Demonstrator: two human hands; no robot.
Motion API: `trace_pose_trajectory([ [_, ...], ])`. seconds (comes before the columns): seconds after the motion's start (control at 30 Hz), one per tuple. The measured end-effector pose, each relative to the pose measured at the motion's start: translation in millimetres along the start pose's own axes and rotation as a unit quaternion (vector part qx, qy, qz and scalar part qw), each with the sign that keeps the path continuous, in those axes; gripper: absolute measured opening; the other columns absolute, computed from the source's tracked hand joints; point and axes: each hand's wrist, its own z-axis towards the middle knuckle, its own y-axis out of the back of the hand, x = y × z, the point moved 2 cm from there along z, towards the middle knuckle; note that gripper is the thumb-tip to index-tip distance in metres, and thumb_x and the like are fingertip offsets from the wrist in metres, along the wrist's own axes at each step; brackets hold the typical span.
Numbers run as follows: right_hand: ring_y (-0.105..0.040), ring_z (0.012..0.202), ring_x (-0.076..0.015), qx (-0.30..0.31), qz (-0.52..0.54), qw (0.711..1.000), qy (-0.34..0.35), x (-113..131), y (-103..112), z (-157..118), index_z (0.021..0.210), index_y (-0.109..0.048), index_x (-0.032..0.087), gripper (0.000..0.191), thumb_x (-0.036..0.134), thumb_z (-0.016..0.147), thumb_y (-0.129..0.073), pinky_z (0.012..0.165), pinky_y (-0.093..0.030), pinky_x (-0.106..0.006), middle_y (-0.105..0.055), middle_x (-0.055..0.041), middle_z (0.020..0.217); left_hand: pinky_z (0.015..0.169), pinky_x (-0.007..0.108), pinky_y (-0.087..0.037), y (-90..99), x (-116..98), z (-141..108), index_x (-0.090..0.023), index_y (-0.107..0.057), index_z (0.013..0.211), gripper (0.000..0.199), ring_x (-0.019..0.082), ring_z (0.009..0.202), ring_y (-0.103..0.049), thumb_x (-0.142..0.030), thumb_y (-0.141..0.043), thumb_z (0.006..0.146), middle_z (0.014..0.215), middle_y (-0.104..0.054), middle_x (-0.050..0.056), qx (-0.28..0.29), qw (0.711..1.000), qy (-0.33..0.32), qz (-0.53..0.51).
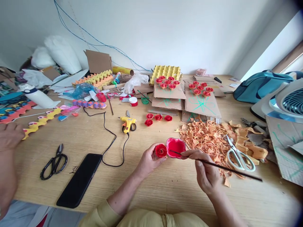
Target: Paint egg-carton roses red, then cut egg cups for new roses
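My left hand is closed round a red flower, holding it just left of a small dish of red paint. In my right hand is a long dark paintbrush, its tip over the red paint in the dish. Four-petalled in outline, the dish has red-stained edges. Beyond my hands, several red flowers stand on the table. More red flowers rest on cardboard pieces marked with green lines.
Orange scraps and white-handled scissors lie right. A yellow glue gun, its cord, a black phone and black scissors lie left. Another person's hand rests at the far left. A white fan stands right.
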Motion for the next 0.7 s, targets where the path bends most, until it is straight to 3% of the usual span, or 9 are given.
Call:
trace_pose_trajectory([
  [0.17, -0.069, 0.108, -0.0220, 0.104, -0.026, 0.992, 0.073, 1.9, -5.7, -3.3, 0.121, -0.055, 0.021, 0.025, 0.013, 0.101, -0.042, 0.088, -0.057, -0.037, -0.069, -0.0138, 0.121, 0.098, 0.033, -0.053, 0.3, -0.8, 0.1, -0.016, -0.063, 0.118, 0.055, 0.023, 0.108, -0.067, -0.034, -0.089, 0.072, 0.116, -0.071, 0.009, 0.007, 1.000, 0.004, -0.016],
  [0.33, -0.068, 0.111, -0.0210, 0.169, -0.080, 0.976, 0.109, 1.2, -4.8, -3.6, 0.118, -0.055, 0.019, 0.025, 0.009, 0.097, -0.046, 0.093, -0.054, -0.036, -0.070, -0.0138, 0.122, 0.098, 0.033, -0.053, 1.2, -1.1, 0.5, -0.016, -0.064, 0.116, 0.051, 0.022, 0.107, -0.067, -0.031, -0.088, 0.074, 0.114, -0.072, 0.008, 0.008, 1.000, 0.005, -0.027],
  [0.7, -0.068, 0.107, -0.0194, 0.161, -0.086, 0.978, 0.102, -1.4, -3.1, -5.5, 0.117, -0.054, 0.020, 0.025, 0.009, 0.097, -0.045, 0.091, -0.054, -0.034, -0.069, -0.0131, 0.121, 0.100, 0.033, -0.052, 0.7, -4.2, 0.0, -0.016, -0.064, 0.118, 0.049, 0.023, 0.110, -0.066, -0.032, -0.086, 0.077, 0.118, -0.071, 0.010, 0.032, 0.999, -0.006, -0.009],
])
